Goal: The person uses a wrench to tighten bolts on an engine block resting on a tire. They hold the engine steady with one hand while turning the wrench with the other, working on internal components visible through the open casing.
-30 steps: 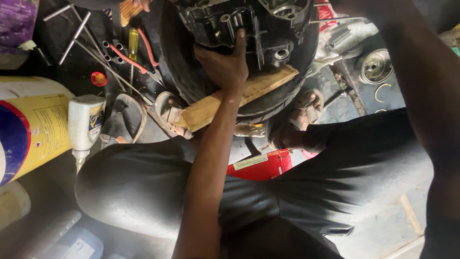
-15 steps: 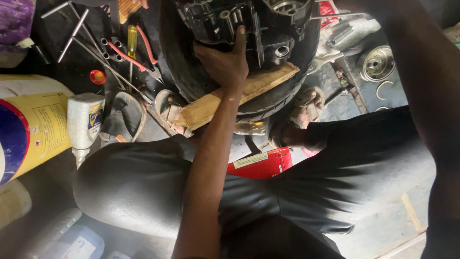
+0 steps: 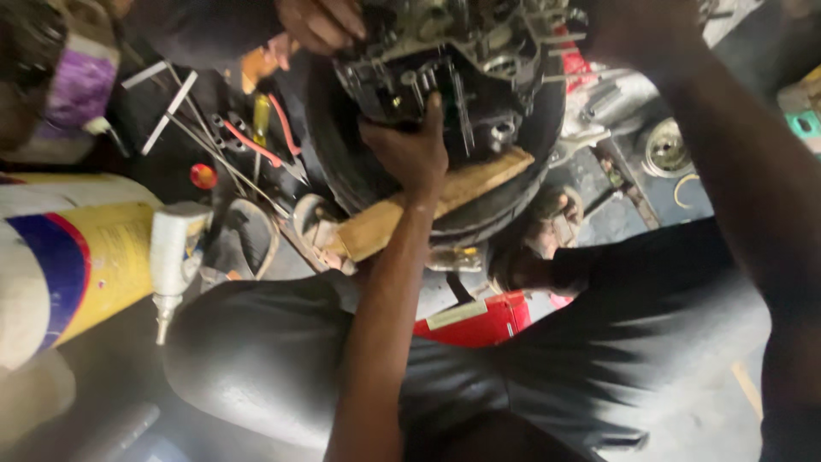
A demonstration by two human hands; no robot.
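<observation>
Head view: left hand (image 3: 410, 150) pressed flat against engine block (image 3: 453, 77), fingers spread, pinching nothing; block at 12 o'clock from palm. Wooden plank (image 3: 432, 205) beneath, long axis 8-to-2 o'clock. Right hand out of frame; left nearer.

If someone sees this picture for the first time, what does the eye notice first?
Probably the dark engine block at top centre, sitting inside a black tyre on a wooden plank. The left hand presses on its lower edge, while another hand reaches in from the top. At far left lies a big yellow, blue and white container.
</observation>
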